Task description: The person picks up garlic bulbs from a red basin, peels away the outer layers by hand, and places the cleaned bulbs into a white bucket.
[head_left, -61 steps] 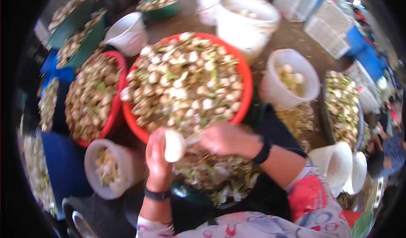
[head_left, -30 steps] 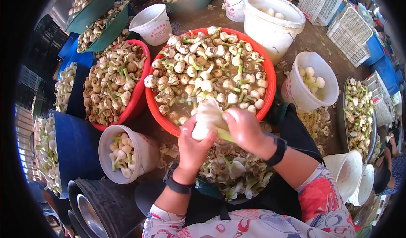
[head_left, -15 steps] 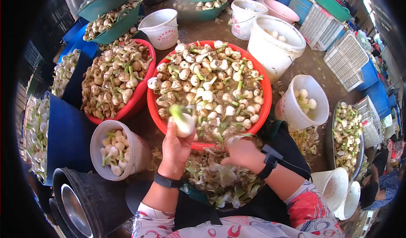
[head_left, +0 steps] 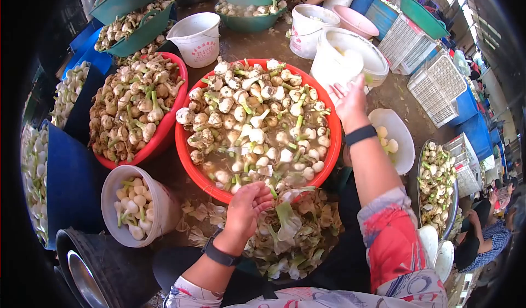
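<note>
My left hand [head_left: 249, 204] is at the near rim of the red basin [head_left: 185, 168], fingers stretched out and nothing in it. The basin holds many garlic bulbs [head_left: 256, 135] with short green stems, in murky water. My right hand [head_left: 350, 101] reaches to the far right, palm up and fingers spread, beside the large white bucket [head_left: 374, 60]. Just beyond its fingertips is a blurred white shape [head_left: 346, 67], apparently a garlic bulb apart from the hand. Beneath my hands lies a heap of stripped garlic skins [head_left: 293, 237].
A second red basin [head_left: 183, 78] of unpeeled garlic stands to the left. Peeled bulbs fill part of a white bucket [head_left: 172, 212] at the lower left and another bucket [head_left: 404, 144] at the right. White crates [head_left: 438, 89] stand farther right, where a person [head_left: 487, 242] sits.
The garlic bulb has left my left hand, which is now lower and open. My right hand has swung from the skins up and right to the large bucket. The view has shifted slightly.
</note>
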`<action>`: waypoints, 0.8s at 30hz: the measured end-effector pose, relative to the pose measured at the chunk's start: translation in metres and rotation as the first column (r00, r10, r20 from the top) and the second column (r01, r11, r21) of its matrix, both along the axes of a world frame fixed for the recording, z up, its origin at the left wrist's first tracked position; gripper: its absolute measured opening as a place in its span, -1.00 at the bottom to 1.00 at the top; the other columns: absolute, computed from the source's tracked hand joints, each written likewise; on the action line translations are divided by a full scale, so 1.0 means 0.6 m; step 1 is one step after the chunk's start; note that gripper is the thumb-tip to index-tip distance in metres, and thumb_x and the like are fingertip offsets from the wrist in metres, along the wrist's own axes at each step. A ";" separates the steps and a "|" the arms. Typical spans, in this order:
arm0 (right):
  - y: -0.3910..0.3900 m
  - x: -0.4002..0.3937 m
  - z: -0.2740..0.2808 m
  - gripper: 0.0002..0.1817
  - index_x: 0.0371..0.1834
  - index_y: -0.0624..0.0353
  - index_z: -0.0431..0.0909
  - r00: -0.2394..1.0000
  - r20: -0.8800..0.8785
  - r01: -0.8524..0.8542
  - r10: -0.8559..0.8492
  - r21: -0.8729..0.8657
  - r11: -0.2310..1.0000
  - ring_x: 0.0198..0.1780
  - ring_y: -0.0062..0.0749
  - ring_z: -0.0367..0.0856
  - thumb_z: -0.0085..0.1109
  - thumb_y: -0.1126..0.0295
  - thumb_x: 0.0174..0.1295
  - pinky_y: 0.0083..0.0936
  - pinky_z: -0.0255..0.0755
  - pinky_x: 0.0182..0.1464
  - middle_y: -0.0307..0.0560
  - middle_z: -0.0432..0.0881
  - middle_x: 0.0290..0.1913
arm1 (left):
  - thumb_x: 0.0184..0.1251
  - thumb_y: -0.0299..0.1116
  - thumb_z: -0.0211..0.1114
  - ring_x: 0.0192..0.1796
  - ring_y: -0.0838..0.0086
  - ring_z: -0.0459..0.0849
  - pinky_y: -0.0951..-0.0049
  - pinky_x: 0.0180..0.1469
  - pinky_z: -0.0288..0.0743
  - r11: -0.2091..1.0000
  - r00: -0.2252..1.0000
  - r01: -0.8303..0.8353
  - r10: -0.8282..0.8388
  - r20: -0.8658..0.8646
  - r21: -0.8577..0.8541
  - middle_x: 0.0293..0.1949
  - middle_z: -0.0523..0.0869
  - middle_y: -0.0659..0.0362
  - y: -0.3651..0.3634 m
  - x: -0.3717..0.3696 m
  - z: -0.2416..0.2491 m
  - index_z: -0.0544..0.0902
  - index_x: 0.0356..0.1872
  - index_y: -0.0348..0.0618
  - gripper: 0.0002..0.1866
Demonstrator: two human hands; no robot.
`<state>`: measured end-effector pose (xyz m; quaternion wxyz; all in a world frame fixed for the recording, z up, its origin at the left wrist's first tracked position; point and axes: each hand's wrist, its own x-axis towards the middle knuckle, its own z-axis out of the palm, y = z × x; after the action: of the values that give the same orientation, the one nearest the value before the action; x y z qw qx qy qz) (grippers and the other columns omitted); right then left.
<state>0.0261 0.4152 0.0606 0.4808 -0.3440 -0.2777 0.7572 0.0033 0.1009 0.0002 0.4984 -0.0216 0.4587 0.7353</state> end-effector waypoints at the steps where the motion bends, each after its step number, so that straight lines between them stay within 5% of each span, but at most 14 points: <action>1: 0.031 -0.010 -0.042 -0.52 -0.26 0.16 0.35 0.988 0.082 -0.140 0.131 0.104 0.985 -0.49 -0.26 0.47 -0.24 -0.09 0.22 -0.41 0.39 -0.45 -0.08 0.47 -0.54 | 0.25 -0.23 0.01 -0.22 0.37 0.56 0.41 -0.15 0.46 1.000 1.000 -0.024 0.023 0.009 0.013 -0.28 0.57 0.08 0.004 -0.003 0.005 0.44 -0.14 -0.27 -0.69; 3: 0.040 -0.036 -0.093 -0.60 -0.35 0.14 0.44 0.827 0.507 -0.412 0.243 0.251 0.876 -0.51 -0.25 0.48 -0.16 0.00 0.21 -0.36 0.38 -0.45 -0.08 0.49 -0.58 | 0.25 -0.25 0.01 -0.22 0.38 0.56 0.42 -0.15 0.46 1.000 1.000 -0.017 0.017 -0.002 0.006 -0.28 0.57 0.08 0.010 -0.012 0.008 0.44 -0.15 -0.27 -0.71; 5: 0.038 -0.045 -0.188 -0.68 -0.47 0.11 0.53 0.408 0.909 -0.687 -0.088 0.369 0.627 -0.42 -0.25 0.50 -0.08 0.13 0.17 -0.27 0.36 -0.38 -0.08 0.53 -0.51 | 0.25 -0.30 -0.01 -0.22 0.40 0.56 0.44 -0.17 0.46 1.000 1.000 0.000 0.000 -0.004 -0.012 -0.28 0.57 0.08 0.016 -0.015 -0.003 0.44 -0.16 -0.26 -0.75; 6: 0.056 -0.051 -0.251 -0.72 -0.53 0.09 0.57 0.227 0.895 -0.824 -0.384 0.387 0.415 -0.30 -0.26 0.52 -0.06 0.19 0.14 -0.21 0.35 -0.29 -0.10 0.56 -0.42 | 0.25 -0.30 -0.01 -0.22 0.40 0.56 0.44 -0.17 0.46 1.000 1.000 -0.004 0.004 -0.003 -0.018 -0.28 0.57 0.08 0.020 -0.016 -0.011 0.44 -0.16 -0.26 -0.75; 7: 0.043 -0.048 -0.258 -0.72 -0.53 0.09 0.57 0.227 0.900 -0.825 -0.373 0.381 0.418 -0.30 -0.26 0.52 -0.06 0.19 0.14 -0.21 0.35 -0.29 -0.10 0.56 -0.42 | 0.25 -0.30 -0.01 -0.22 0.41 0.56 0.45 -0.17 0.46 0.997 0.999 0.032 -0.031 0.019 -0.067 -0.27 0.57 0.09 0.021 -0.016 -0.019 0.44 -0.16 -0.25 -0.75; 9: 0.010 -0.050 -0.255 -0.79 -0.46 0.08 0.61 0.011 0.739 -0.998 -0.674 0.050 0.039 0.02 -0.28 0.38 -0.05 0.31 0.05 -0.04 0.19 0.01 -0.13 0.54 -0.20 | 0.26 -0.31 -0.01 -0.24 0.42 0.56 0.46 -0.17 0.45 0.988 0.996 0.079 -0.072 0.060 -0.129 -0.28 0.57 0.10 0.026 -0.021 -0.026 0.43 -0.17 -0.25 -0.76; 12: 0.007 -0.061 -0.283 -0.78 -0.41 0.07 0.63 -0.073 0.484 -0.973 -0.872 -0.228 -0.045 0.19 -0.32 0.18 -0.06 0.32 0.03 -0.01 -0.01 0.15 -0.14 0.47 -0.05 | 0.26 -0.31 -0.02 -0.25 0.42 0.57 0.46 -0.19 0.46 0.990 0.997 0.063 -0.056 0.058 -0.129 -0.28 0.57 0.10 0.035 -0.027 -0.027 0.43 -0.16 -0.25 -0.76; 14: 0.005 -0.059 -0.262 -0.79 -0.44 0.07 0.61 -0.009 0.480 -0.970 -0.877 -0.219 -0.109 0.06 -0.30 0.34 -0.06 0.34 0.02 0.03 0.03 0.11 -0.12 0.52 -0.14 | 0.27 -0.30 -0.02 -0.26 0.42 0.57 0.46 -0.20 0.45 0.989 0.997 0.062 -0.056 0.052 -0.136 -0.29 0.57 0.11 0.042 -0.033 -0.024 0.42 -0.15 -0.25 -0.75; 16: -0.018 -0.049 -0.207 -0.83 -0.39 0.08 0.55 -0.154 0.756 -0.988 -0.636 -0.131 0.084 -0.07 -0.24 0.44 0.01 0.32 0.00 -0.05 0.06 0.15 -0.07 0.54 -0.26 | 0.27 -0.29 -0.02 -0.27 0.42 0.57 0.46 -0.22 0.45 0.989 0.997 0.052 -0.045 0.055 -0.136 -0.30 0.58 0.12 0.047 -0.034 -0.022 0.42 -0.14 -0.25 -0.75; 17: -0.040 -0.040 -0.178 -0.83 -0.39 0.08 0.55 -0.152 0.754 -0.988 -0.639 -0.136 0.074 -0.07 -0.24 0.44 0.01 0.32 0.00 -0.05 0.06 0.15 -0.07 0.54 -0.26 | 0.28 -0.27 -0.03 -0.28 0.41 0.57 0.47 -0.23 0.45 0.991 0.990 0.057 -0.040 0.135 -0.122 -0.31 0.58 0.12 0.050 -0.037 -0.020 0.41 -0.13 -0.26 -0.72; 19: -0.112 -0.006 -0.128 -0.95 -0.51 0.15 0.48 0.467 0.846 -0.872 -0.257 0.489 0.027 -0.36 -0.12 0.53 0.03 0.45 -0.03 -0.25 0.35 -0.27 -0.02 0.53 -0.50 | 0.30 -0.18 -0.04 -0.30 0.40 0.57 0.49 -0.28 0.43 0.998 0.955 0.069 -0.063 0.291 -0.010 -0.31 0.59 0.11 0.047 -0.038 -0.023 0.39 -0.08 -0.23 -0.66; 20: -0.146 0.010 -0.107 -0.95 -0.52 0.19 0.45 0.628 0.775 -0.778 -0.072 0.627 -0.038 -0.45 -0.06 0.50 0.09 0.50 -0.09 -0.31 0.37 -0.42 0.04 0.50 -0.55 | 0.30 -0.18 -0.04 -0.30 0.40 0.57 0.49 -0.28 0.43 0.998 0.955 0.066 -0.058 0.291 -0.019 -0.31 0.59 0.11 0.048 -0.038 -0.015 0.39 -0.08 -0.23 -0.66; 22: -0.210 0.043 -0.073 -0.91 -0.44 0.18 0.49 0.580 0.813 -0.810 -0.060 0.566 -0.155 -0.47 -0.06 0.50 0.07 0.53 -0.06 -0.31 0.37 -0.39 0.02 0.51 -0.55 | 0.30 -0.16 -0.05 -0.29 0.41 0.57 0.49 -0.30 0.43 0.949 0.882 0.014 -0.160 0.443 0.315 -0.28 0.60 0.08 0.046 -0.032 0.003 0.38 -0.04 -0.18 -0.66; 24: -0.249 0.060 -0.080 -0.88 -0.36 0.23 0.51 0.747 0.650 -0.664 -0.138 0.739 -0.111 -0.45 -0.06 0.49 0.03 0.49 0.02 -0.32 0.37 -0.37 0.05 0.52 -0.51 | 0.27 -0.17 0.03 -0.29 0.40 0.60 0.57 -0.36 0.43 0.939 0.869 0.043 -0.203 0.452 0.340 -0.18 0.59 0.06 0.035 -0.029 0.001 0.31 0.06 -0.09 -0.61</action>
<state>0.0623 0.2657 0.0124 0.2930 -0.0180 -0.9177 0.2675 -0.0143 0.1219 0.0007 0.6397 -0.0927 0.1960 0.7375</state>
